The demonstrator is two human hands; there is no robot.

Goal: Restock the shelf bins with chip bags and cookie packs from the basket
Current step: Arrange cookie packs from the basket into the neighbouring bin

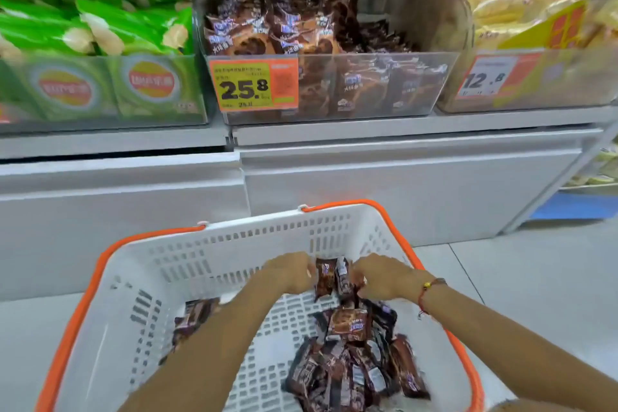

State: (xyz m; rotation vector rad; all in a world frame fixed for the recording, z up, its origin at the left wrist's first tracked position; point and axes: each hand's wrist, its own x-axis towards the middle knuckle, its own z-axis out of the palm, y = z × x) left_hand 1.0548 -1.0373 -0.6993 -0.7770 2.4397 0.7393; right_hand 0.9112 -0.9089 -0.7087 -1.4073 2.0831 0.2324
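Your left hand (294, 273) and right hand (381, 278) each pinch, it seems, a brown cookie pack (323, 279) over the white basket (187, 257); more packs (354, 365) lie inside, below the clear shelf bin (384, 84).

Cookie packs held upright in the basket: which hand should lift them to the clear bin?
Probably the right hand: it pinches the brown cookie packs, and the clear bin has bare space on its right side. The left hand only steadies them.
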